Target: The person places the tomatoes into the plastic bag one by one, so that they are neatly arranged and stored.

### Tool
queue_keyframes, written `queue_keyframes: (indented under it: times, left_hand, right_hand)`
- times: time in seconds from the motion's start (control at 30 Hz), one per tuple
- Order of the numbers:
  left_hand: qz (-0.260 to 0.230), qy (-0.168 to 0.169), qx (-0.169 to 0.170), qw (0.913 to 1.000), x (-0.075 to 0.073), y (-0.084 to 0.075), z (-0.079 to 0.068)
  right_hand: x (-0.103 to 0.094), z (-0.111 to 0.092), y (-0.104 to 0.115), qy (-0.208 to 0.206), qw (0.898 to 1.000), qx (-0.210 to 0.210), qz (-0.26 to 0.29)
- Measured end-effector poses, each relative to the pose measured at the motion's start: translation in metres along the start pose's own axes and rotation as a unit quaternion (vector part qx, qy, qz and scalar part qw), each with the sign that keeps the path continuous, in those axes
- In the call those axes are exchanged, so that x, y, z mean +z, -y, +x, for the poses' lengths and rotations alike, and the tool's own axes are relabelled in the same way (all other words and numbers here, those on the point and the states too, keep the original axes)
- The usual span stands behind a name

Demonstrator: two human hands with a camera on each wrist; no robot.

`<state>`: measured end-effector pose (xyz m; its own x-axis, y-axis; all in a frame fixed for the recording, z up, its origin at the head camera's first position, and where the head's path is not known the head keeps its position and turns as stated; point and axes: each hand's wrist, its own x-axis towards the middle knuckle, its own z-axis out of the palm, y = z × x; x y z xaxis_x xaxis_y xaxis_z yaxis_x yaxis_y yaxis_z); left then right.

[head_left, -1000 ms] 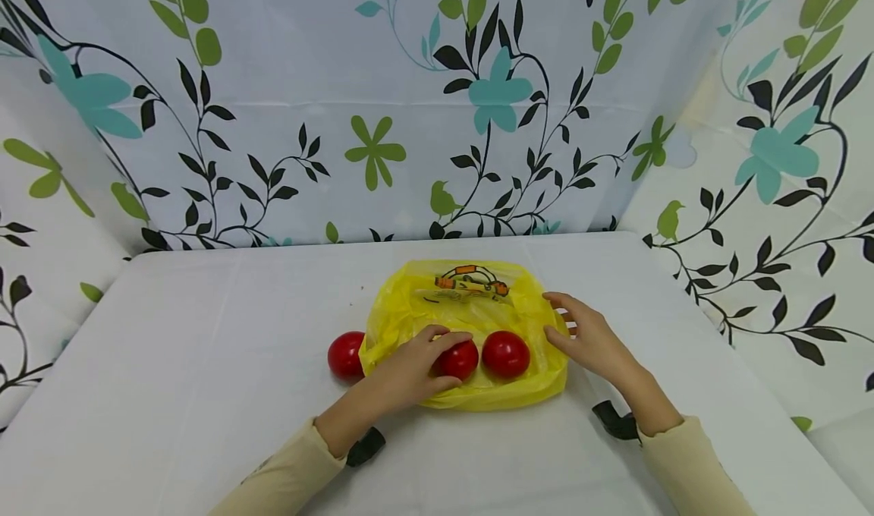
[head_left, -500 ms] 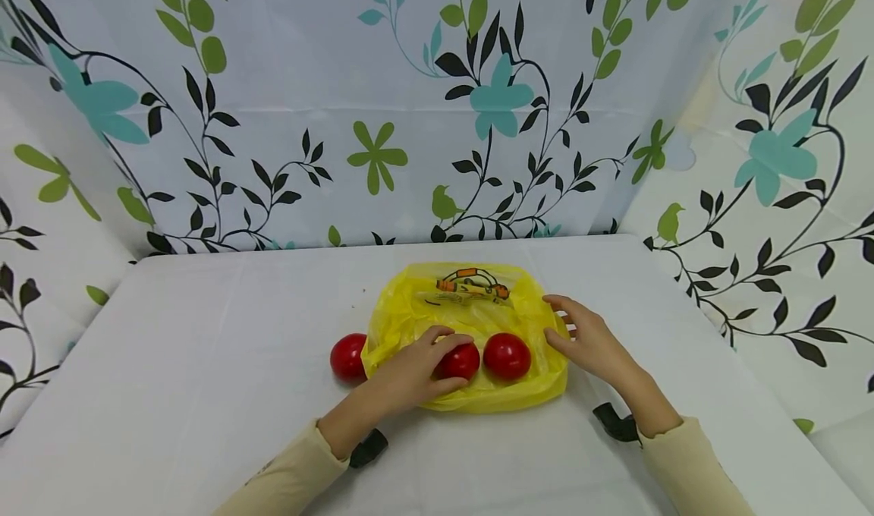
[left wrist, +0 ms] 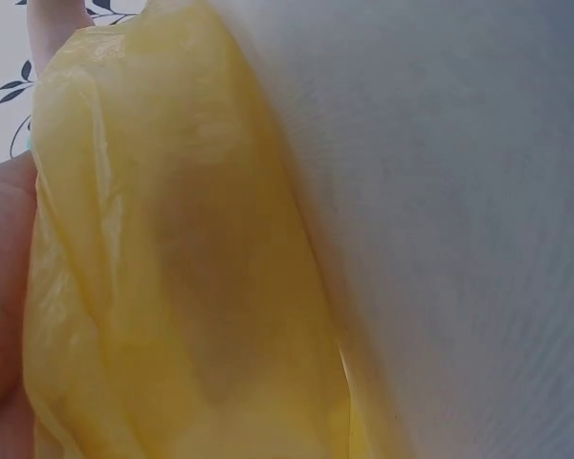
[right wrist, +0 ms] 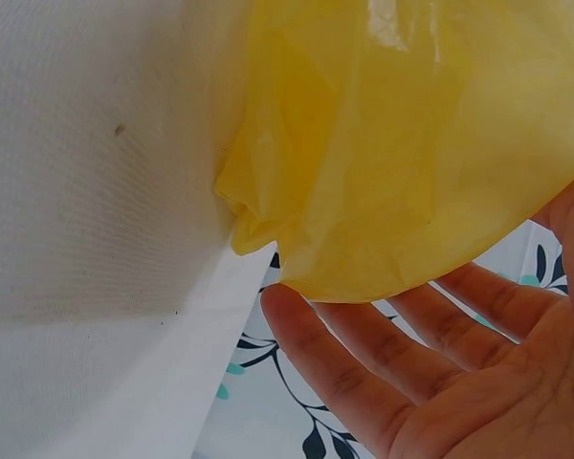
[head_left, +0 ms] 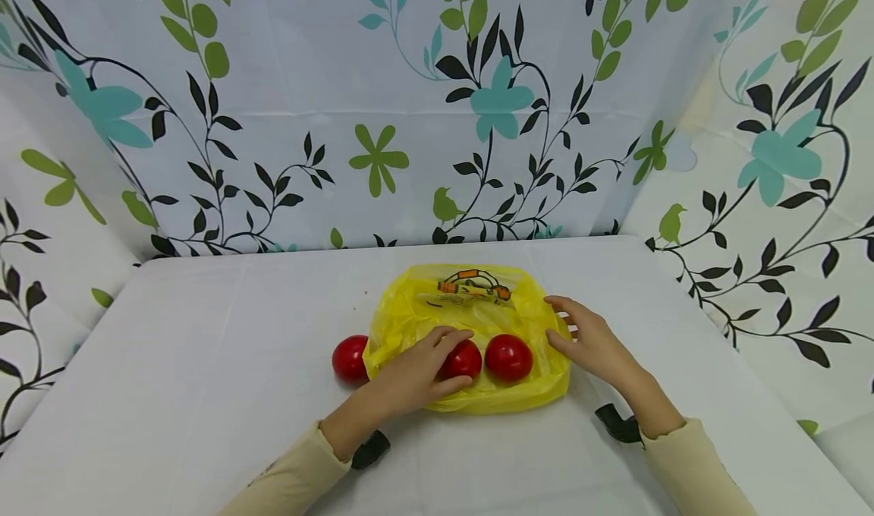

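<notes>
A yellow plastic bag point(head_left: 471, 311) with an orange-and-black print lies spread on the white table. Two glossy round red balls show within its outline, and the right one point(head_left: 508, 358) sits untouched. My left hand point(head_left: 413, 368) reaches over the bag's left side and grips the other red ball point(head_left: 463, 360), thumb in front and fingers behind, covering part of it. At the bag's right edge my right hand point(head_left: 590, 339) has its fingers spread and fingertips at the rim. In the right wrist view its fingers point(right wrist: 354, 373) are nearly straight beside the yellow plastic.
A third red ball point(head_left: 350, 360) rests on the table point(head_left: 225, 379) left of the bag, partly covered by it. Black wrist-camera mounts point(head_left: 617, 423) show below both wrists. Leaf-patterned cloth point(head_left: 293, 106) hangs behind the table and at both sides.
The head view has shifted slightly, so the scene sits a little lower in it. Both hands, the bag and the red balls keep the same places relative to one another.
</notes>
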<state>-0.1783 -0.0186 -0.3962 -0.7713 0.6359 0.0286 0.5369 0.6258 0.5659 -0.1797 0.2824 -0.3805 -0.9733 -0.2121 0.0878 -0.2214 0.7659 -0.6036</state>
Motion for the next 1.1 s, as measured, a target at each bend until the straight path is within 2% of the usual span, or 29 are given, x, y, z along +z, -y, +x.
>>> queue_keyframes:
  times: [0.37, 0.5, 0.67, 0.87, 1.1]
  left_hand:
    - [0.041, -0.048, 0.056, 0.9964, -0.006, -0.007, 0.0]
    - [0.044, -0.094, 0.092, 0.9903, -0.011, -0.014, -0.003]
    - [0.046, -0.154, 0.137, 0.9775, -0.021, -0.02, -0.008]
    - [0.055, -0.191, 0.157, 0.9674, -0.032, -0.02, -0.012]
    - [0.066, -0.206, 0.164, 0.9623, -0.039, -0.022, -0.021]
  right_hand:
    - [-0.001, -0.001, 0.001, -0.001, 1.0, 0.003, -0.003]
    - [0.0, 0.0, 0.001, 0.001, 1.0, 0.0, -0.003]
    - [0.0, 0.0, 0.001, 0.0, 1.0, -0.004, -0.005]
    - [0.002, 0.001, -0.001, -0.002, 1.0, -0.014, -0.005]
    - [0.002, 0.0, -0.004, -0.002, 1.0, -0.016, -0.003]
